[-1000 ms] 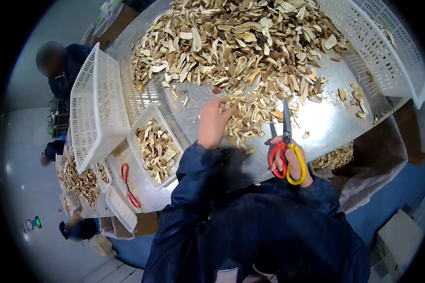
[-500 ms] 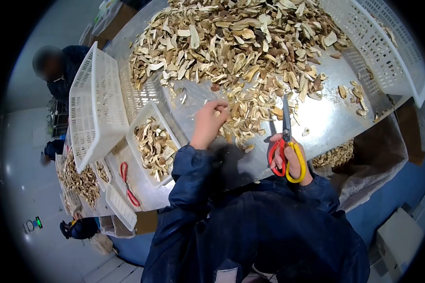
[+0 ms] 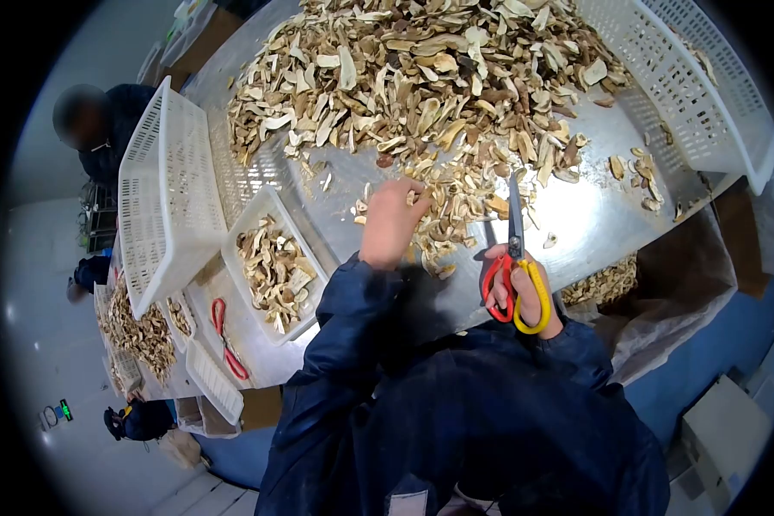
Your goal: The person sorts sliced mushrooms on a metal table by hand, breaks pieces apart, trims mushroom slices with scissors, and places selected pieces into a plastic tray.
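My right hand (image 3: 525, 292) is closed around scissors (image 3: 515, 225) with one red and one yellow handle; the blades point away from me and look closed. My left hand (image 3: 392, 222) is at the left edge of the small dried mushroom slices (image 3: 443, 202) on the metal table (image 3: 344, 189). Its fingers are curled, and whatever lies between them is too small to make out. Beyond both hands rises a large heap of mushroom slices (image 3: 421, 73). To the left of my left hand stands a white tray (image 3: 316, 297) with slices in it.
White perforated baskets stand at left (image 3: 168, 198) and right (image 3: 705, 112). Red-handled scissors (image 3: 224, 340) lie beyond the tray. A lined box (image 3: 671, 301) with slices stands at the near right edge. Co-workers (image 3: 112, 129) are at the left, beside another heap (image 3: 138, 331).
My left hand moved left, then back right beside the small slices, and several pieces now lie to its left. The right hand still holds the scissors. The view has shifted slightly.
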Demonstrator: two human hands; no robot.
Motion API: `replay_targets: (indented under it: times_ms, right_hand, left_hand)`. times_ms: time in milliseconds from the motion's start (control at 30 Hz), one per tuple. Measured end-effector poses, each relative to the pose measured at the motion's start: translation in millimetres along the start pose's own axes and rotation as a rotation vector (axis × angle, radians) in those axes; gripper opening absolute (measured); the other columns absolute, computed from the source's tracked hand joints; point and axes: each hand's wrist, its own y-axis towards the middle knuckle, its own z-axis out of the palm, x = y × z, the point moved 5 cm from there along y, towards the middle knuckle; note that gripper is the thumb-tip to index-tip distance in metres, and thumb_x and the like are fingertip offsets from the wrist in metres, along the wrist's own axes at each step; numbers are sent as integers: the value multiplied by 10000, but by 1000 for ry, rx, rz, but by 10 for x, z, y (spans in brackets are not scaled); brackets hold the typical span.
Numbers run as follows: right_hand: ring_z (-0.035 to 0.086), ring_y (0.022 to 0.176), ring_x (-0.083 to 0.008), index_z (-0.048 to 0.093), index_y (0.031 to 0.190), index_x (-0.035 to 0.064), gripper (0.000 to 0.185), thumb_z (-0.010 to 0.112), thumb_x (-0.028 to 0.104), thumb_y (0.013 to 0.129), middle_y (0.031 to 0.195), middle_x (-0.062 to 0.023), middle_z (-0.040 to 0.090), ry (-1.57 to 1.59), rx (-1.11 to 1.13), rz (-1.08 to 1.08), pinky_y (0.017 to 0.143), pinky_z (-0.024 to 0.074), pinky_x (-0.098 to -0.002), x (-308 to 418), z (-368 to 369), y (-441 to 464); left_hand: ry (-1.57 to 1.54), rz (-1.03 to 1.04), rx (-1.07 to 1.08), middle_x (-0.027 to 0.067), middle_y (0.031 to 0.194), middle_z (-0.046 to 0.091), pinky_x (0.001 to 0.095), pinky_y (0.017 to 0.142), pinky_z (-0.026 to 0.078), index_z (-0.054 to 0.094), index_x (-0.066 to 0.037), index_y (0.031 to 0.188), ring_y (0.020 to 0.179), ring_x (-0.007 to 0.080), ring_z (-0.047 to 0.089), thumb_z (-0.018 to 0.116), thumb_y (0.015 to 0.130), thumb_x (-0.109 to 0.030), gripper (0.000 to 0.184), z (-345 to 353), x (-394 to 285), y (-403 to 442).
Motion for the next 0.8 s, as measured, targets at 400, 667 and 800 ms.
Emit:
replay_targets:
  times_ms: [400, 667, 800]
  right_hand:
    - [501, 511, -90, 511, 1135, -17, 312, 494, 201, 913, 615, -28, 510, -122, 1, 116, 540, 472, -251, 39, 24, -1]
    - [560, 641, -376, 499, 1122, -7, 430, 700, 198, 802, 683, -188, 534, -812, 158, 56, 592, 437, -377, 362, 298, -67]
    - [571, 756, -396, 425, 1233, 3, 576, 723, 208, 784, 819, -197, 569, -861, 231, 121, 666, 458, -395, 413, 456, -106]
  left_hand:
    - [-1259, -504, 296, -8, 708, 464, 207, 499, 314, 554, -17, 1041, 578, 64, 381, 528, 882, -128, 195, -88, -83, -124]
    - [-1631, -530, 146, 16, 790, 506, 229, 576, 374, 477, -102, 1034, 660, 100, 452, 519, 880, -150, 167, -150, -65, -493]
    - [-1655, -574, 16, 19, 789, 506, 235, 619, 390, 469, -100, 1028, 690, 99, 464, 526, 890, -136, 153, -237, -262, -604]
